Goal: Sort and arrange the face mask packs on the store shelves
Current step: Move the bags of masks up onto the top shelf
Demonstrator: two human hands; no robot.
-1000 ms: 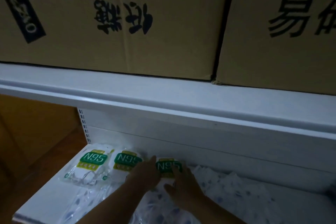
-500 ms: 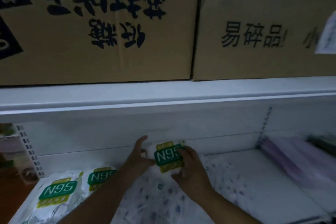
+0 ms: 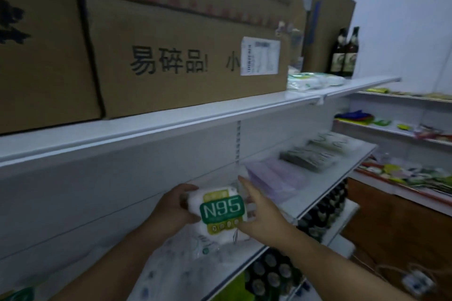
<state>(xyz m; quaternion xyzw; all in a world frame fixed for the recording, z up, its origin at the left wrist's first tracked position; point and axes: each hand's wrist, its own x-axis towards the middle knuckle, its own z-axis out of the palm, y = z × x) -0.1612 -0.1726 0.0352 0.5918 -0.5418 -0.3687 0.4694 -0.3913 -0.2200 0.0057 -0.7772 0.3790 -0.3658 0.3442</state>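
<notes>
N95 pack (image 3: 221,212), lifted off the shelf (image 3: 315,193) since a moment ago, is held at lower centre of the frame between left hand (image 3: 171,208) and right hand (image 3: 263,215), each grip closed on a side. Relocation is probably under way. Purple packs (image 3: 271,178) lie just right; bare shelf edge is left below them.

Head view looks down-forward, close to the shelf (image 3: 325,176).
</notes>
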